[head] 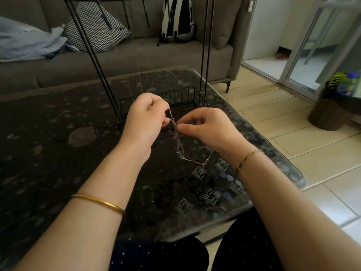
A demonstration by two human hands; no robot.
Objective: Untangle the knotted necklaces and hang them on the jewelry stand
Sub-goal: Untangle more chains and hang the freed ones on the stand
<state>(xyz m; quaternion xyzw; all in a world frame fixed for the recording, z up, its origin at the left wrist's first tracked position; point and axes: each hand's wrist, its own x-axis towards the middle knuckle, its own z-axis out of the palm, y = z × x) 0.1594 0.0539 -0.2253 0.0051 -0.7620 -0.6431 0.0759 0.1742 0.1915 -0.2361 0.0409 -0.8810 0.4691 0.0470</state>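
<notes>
A thin silver necklace chain hangs in a tangled bunch between my two hands, above the dark table. My left hand pinches the chain's upper part between thumb and fingers. My right hand pinches the knot just beside it with thumb and forefinger. The loose end trails down and to the right onto the table top. Behind my hands stands the black wire jewelry stand, with a wire basket base and hooks along its top bar. A few fine chains hang from it.
A grey sofa runs behind the table with a patterned cushion, a blanket and a backpack. On the right are a tiled floor, a dark bin and a sliding glass door.
</notes>
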